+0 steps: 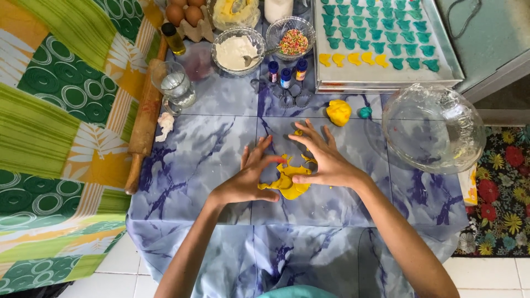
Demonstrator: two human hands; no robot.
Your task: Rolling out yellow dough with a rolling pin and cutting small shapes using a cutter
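Observation:
A flat sheet of yellow dough (290, 185) with cut-out holes lies on the blue marbled table cover (210, 165). My left hand (248, 176) rests at its left edge, fingers spread and touching the dough. My right hand (326, 160) lies over its upper right part, fingers spread, fingertips on the scraps. Neither hand grips anything that I can see. A yellow dough ball (338, 112) and a small teal dough lump (365, 112) sit just beyond my right hand.
A baking tray (447, 55) with teal and yellow dough shapes stands at the back right. An overturned glass bowl (433, 127) is to the right. A wooden rolling pin (144, 118), glass cup (174, 83), flour bowl (237, 49), sprinkles bowl (291, 37), colouring bottles (286, 74) and eggs (185, 14) lie behind.

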